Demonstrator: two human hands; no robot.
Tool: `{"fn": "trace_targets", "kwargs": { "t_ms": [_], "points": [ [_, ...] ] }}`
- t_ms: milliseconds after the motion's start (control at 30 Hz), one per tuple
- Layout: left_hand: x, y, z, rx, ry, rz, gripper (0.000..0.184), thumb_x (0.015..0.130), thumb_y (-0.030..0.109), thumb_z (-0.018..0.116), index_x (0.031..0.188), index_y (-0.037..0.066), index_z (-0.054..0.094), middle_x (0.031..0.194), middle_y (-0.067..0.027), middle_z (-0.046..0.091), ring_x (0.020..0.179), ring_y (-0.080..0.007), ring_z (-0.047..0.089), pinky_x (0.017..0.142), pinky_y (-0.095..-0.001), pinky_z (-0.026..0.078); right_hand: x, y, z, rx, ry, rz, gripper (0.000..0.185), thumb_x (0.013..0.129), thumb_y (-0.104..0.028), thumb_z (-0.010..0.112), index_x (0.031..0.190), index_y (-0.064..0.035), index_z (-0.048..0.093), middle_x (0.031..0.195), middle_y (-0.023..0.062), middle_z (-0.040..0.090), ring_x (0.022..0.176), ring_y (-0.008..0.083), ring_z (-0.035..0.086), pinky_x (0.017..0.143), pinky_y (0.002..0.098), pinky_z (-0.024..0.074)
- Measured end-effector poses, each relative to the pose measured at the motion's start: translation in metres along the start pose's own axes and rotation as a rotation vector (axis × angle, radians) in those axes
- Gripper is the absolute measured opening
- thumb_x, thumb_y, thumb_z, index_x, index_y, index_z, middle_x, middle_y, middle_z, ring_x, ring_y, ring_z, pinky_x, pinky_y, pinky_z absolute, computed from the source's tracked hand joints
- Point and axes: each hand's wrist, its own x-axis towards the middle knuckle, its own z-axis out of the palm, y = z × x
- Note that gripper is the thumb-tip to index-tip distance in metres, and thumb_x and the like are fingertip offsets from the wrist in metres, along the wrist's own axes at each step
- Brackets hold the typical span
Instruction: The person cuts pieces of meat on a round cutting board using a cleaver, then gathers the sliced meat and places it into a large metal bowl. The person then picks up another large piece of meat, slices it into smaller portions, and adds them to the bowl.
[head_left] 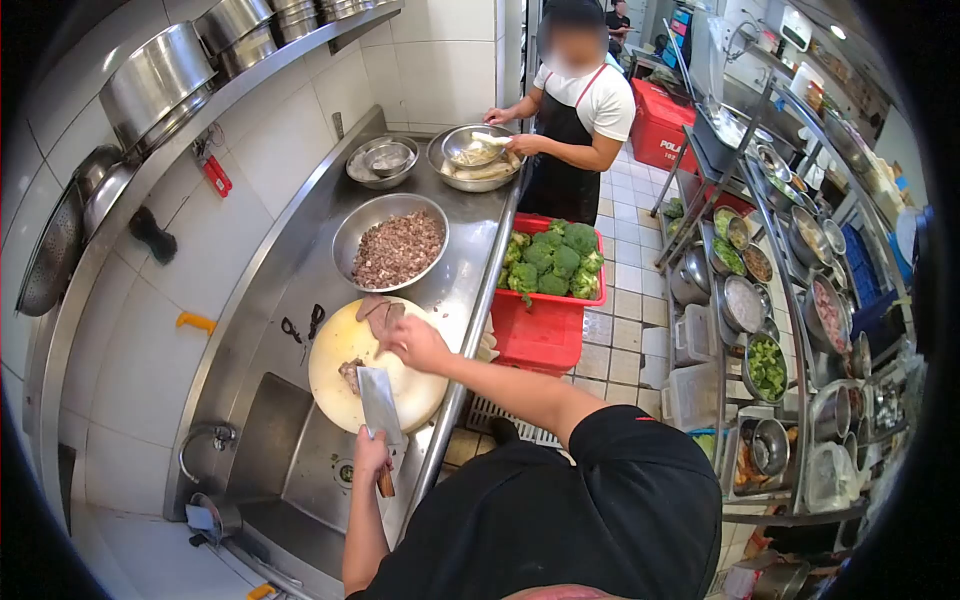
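Black shirt fills the foreground; the 2 hands are apart. Left hand grips the cleaver, likely heavy, by its handle; right hand touches meat on the round board, clasp unclear: probably soft, slippery, best pressed flat.

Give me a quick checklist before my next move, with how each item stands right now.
1. Cleaver held by its handle in the left hand: ok.
2. Right hand well away from the blade: not ok, fingers are close.
3. Meat slice lying flat: cannot tell.
4. Cutting board steady underneath: cannot tell.
5. Bowl of chopped meat upright on the counter: ok.
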Motion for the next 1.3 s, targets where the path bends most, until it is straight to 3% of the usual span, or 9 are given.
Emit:
{"fn": "trace_targets", "kwargs": {
  "t_ms": [100, 300, 500, 600, 700, 800, 900, 1000, 1300],
  "points": [
    [-0.010, 0.018, -0.002, 0.067, 0.045, 0.033, 0.022, 0.105, 0.017, 0.053, 0.119, 0.001, 0.049, 0.071, -0.0157, 0.062, 0.044, -0.0249, 0.059, 0.038, -0.0426, 0.050, -0.081, 0.044, 0.059, -0.219, -0.397, 0.087, 0.027, 0.083, -0.020, 0.073, 0.108, -0.0106, 0.076, 0.116, 0.0128, 0.068, 0.112, 0.0348, 0.063, 0.093, 0.0473, 0.0535],
    [-0.025, 0.035, -0.004, 0.333, 0.069, 0.030, 0.025, 0.104, 0.014, 0.049, 0.120, -0.004, 0.047, 0.079, -0.0237, 0.067, 0.051, -0.0327, 0.067, 0.043, -0.0457, 0.054, -0.077, 0.030, 0.068, -0.197, -0.303, 0.272, 0.051, 0.079, -0.025, 0.078, 0.124, -0.0028, 0.065, 0.138, 0.0251, 0.057, 0.122, 0.0419, 0.059, 0.098, 0.0494, 0.0543],
    [-0.034, 0.058, 0.001, 0.447, 0.100, 0.003, 0.029, 0.104, 0.016, 0.053, 0.123, -0.005, 0.046, 0.089, -0.0289, 0.070, 0.066, -0.0373, 0.074, 0.053, -0.0480, 0.060, -0.028, 0.035, 0.088, -0.346, -0.838, 0.422, 0.087, 0.054, -0.044, 0.097, 0.124, -0.0027, 0.067, 0.104, 0.0209, 0.074, 0.096, 0.0407, 0.072, 0.083, 0.0452, 0.0591],
    [-0.030, 0.055, 0.000, 0.447, 0.104, -0.006, 0.031, 0.104, 0.017, 0.054, 0.125, -0.005, 0.046, 0.093, -0.0299, 0.070, 0.069, -0.0386, 0.074, 0.055, -0.0485, 0.061, -0.017, 0.033, 0.084, -0.326, -1.026, 0.193, 0.064, 0.065, -0.043, 0.091, 0.111, -0.0014, 0.073, 0.089, 0.0176, 0.076, 0.082, 0.0381, 0.074, 0.080, 0.0448, 0.0594],
    [-0.029, 0.051, 0.001, 0.488, 0.135, 0.053, 0.033, 0.103, 0.017, 0.055, 0.126, -0.005, 0.046, 0.096, -0.0308, 0.070, 0.071, -0.0395, 0.074, 0.055, -0.0485, 0.061, -0.013, 0.026, 0.079, 0.175, -0.777, 0.688, 0.046, 0.074, -0.037, 0.085, 0.101, -0.0003, 0.075, 0.093, 0.0185, 0.076, 0.088, 0.0358, 0.074, 0.082, 0.0449, 0.0590],
    [-0.033, 0.059, 0.001, 0.454, 0.113, -0.014, 0.036, 0.103, 0.017, 0.055, 0.129, -0.005, 0.045, 0.098, -0.0314, 0.070, 0.074, -0.0405, 0.075, 0.056, -0.0486, 0.061, -0.025, 0.019, 0.065, 0.247, -0.572, 0.592, 0.045, 0.081, -0.032, 0.078, 0.110, 0.0015, 0.072, 0.093, 0.0233, 0.075, 0.092, 0.0374, 0.074, 0.083, 0.0455, 0.0585],
    [-0.048, 0.072, 0.001, 0.452, 0.151, -0.004, 0.036, 0.100, 0.023, 0.059, 0.126, -0.001, 0.051, 0.108, -0.0335, 0.070, 0.097, -0.0469, 0.073, 0.086, -0.0527, 0.059, -0.058, 0.029, 0.069, -0.327, -0.497, 0.307, 0.051, 0.087, -0.033, 0.073, 0.118, 0.0063, 0.066, 0.093, 0.0254, 0.073, 0.088, 0.0378, 0.075, 0.082, 0.0445, 0.0599],
    [-0.036, 0.060, 0.002, 0.540, 0.133, 0.057, 0.034, 0.103, 0.017, 0.056, 0.127, -0.004, 0.046, 0.102, -0.0321, 0.070, 0.077, -0.0428, 0.074, 0.062, -0.0502, 0.061, -0.062, 0.043, 0.080, -0.263, -0.613, 0.365, 0.056, 0.086, -0.032, 0.073, 0.122, 0.0100, 0.061, 0.097, 0.0287, 0.073, 0.092, 0.0396, 0.075, 0.084, 0.0450, 0.0598],
    [0.002, 0.024, 0.007, 0.628, 0.168, 0.126, 0.035, 0.102, 0.017, 0.057, 0.127, -0.004, 0.046, 0.104, -0.0335, 0.070, 0.078, -0.0433, 0.074, 0.065, -0.0498, 0.061, -0.011, 0.020, 0.054, 0.241, -0.428, 0.561, 0.023, 0.086, -0.018, 0.068, 0.101, 0.0000, 0.070, 0.092, 0.0188, 0.073, 0.088, 0.0386, 0.071, 0.083, 0.0450, 0.0577]
  ]
}}
